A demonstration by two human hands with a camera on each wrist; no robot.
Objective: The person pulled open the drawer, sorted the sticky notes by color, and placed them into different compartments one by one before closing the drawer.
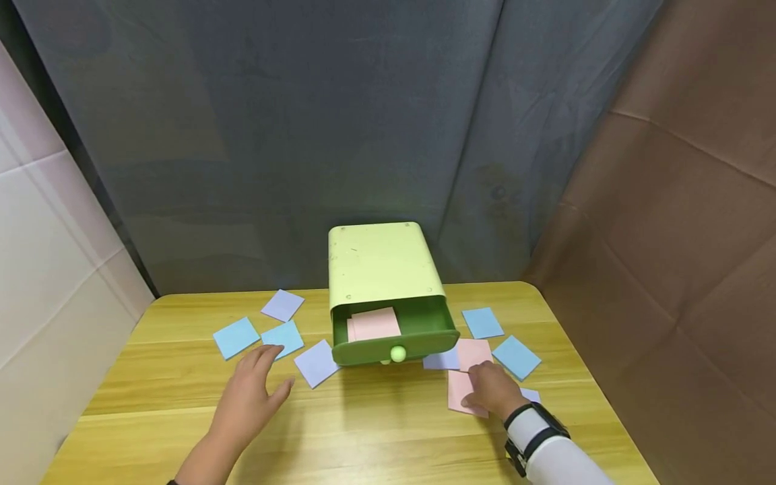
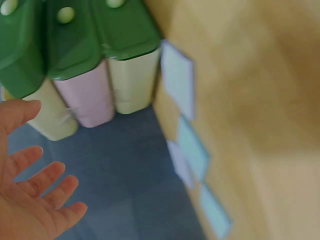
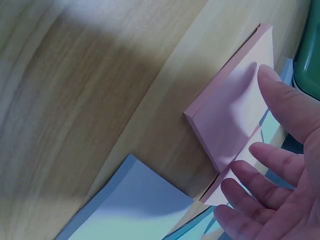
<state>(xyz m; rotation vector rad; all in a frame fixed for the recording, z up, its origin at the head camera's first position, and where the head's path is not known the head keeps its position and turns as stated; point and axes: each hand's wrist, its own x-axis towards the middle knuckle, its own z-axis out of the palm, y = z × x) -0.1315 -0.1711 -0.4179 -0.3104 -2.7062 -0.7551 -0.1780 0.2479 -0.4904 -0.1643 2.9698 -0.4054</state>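
A pink sticky-note pad [image 1: 459, 391] lies on the table right of the drawer box, and another pink pad [image 1: 474, 353] adjoins it behind. My right hand [image 1: 494, 389] is over these two pads, thumb and fingers spread; in the right wrist view the thumb is above the nearer pink pad [image 3: 232, 107] with nothing pinched. On the left, my left hand [image 1: 250, 397] hovers with fingers apart, nearest a blue pad [image 1: 283, 337], and holds nothing. The green top drawer [image 1: 364, 352] of the yellow box [image 1: 384, 263] is pulled out, with pink pads [image 1: 377, 324] inside.
Left of the box lie a blue pad [image 1: 236, 337] and purple pads [image 1: 317, 364]. More blue pads [image 1: 516, 358] and a purple pad [image 1: 441, 360] lie to the right. The left wrist view shows stacked drawer units [image 2: 82, 95]. A grey curtain [image 1: 273, 135] hangs behind.
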